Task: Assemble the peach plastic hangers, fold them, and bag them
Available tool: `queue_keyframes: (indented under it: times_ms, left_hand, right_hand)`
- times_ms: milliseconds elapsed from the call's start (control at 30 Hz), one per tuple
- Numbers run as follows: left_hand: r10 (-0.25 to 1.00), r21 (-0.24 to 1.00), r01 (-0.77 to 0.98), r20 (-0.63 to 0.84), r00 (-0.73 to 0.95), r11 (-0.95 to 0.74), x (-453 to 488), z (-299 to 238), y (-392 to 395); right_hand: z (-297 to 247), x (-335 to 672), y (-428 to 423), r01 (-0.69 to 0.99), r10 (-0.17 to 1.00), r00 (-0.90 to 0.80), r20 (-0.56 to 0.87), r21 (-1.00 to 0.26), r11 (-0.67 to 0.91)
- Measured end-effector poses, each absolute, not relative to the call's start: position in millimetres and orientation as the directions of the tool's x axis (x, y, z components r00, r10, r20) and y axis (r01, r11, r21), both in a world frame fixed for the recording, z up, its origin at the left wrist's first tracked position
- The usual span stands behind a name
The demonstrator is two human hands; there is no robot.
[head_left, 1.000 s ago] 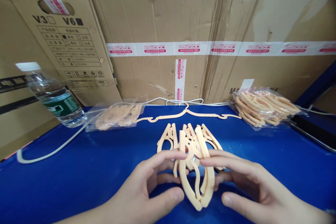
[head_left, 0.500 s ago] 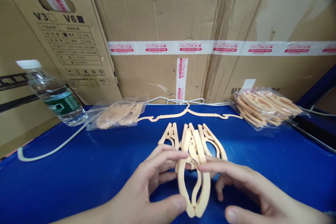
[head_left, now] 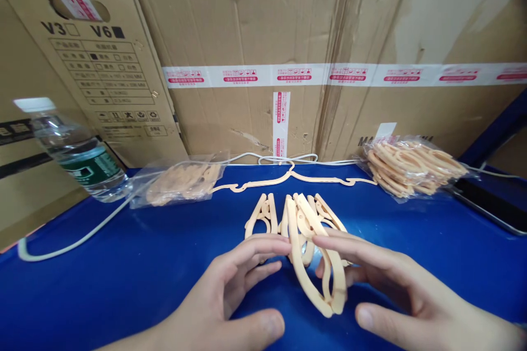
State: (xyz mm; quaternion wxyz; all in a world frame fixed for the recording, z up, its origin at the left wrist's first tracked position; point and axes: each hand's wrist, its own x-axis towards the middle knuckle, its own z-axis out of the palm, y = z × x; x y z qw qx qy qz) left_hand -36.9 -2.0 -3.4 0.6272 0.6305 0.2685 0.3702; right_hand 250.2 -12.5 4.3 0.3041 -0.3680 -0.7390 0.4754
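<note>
A beige folded travel hanger is tilted between my hands, its pointed end toward me and shifted to the right. My right hand grips its right side with index finger on top and other fingers behind; the thumb stands apart. With fingers spread, my left hand only touches the hanger's left arm with the index fingertip. Behind it lie more folded hangers in a row on the blue table, partly hidden by the hands and the held one. An unfolded hanger lies farther back.
Plastic bags of hangers lie at back left and back right. A water bottle stands tilted in view at left. A white cable runs along the table. A phone is at right; cardboard boxes stand behind.
The hanger between my hands has turned, its near end swinging right and lifting slightly away from me. My left thumb has come off it. The view has shifted slightly.
</note>
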Motion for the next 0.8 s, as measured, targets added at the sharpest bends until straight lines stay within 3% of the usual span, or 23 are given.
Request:
queue_keyframes:
  times_ms: [267,367,467,567,700,800]
  left_hand:
    - [0.818,0.994,-0.092,0.095,0.568,-0.051,-35,4,-9]
    - [0.843,0.992,-0.039,0.125,0.524,-0.122,-37,1,-12]
    - [0.856,0.979,0.034,0.160,0.492,-0.203,-39,-3,-12]
    - [0.857,0.937,0.127,0.235,0.459,-0.325,-38,-7,-11]
    - [0.810,0.773,0.308,0.417,0.411,-0.555,-35,-9,-11]
    - [0.738,0.600,0.433,0.503,0.449,-0.672,-35,-10,-11]
  right_hand:
    - [17,248,-3,0.101,0.822,-0.569,0.007,-0.992,0.079]
    - [23,253,5,0.108,0.868,-0.495,0.046,-0.988,0.114]
    - [27,266,16,0.284,0.940,-0.306,0.154,-0.927,0.244]
    - [28,282,27,0.493,0.961,-0.200,0.191,-0.828,0.268]
    - [26,298,33,0.664,0.974,-0.213,0.081,-0.719,0.205]
    - [25,302,32,0.760,0.950,-0.308,0.051,-0.587,0.278]
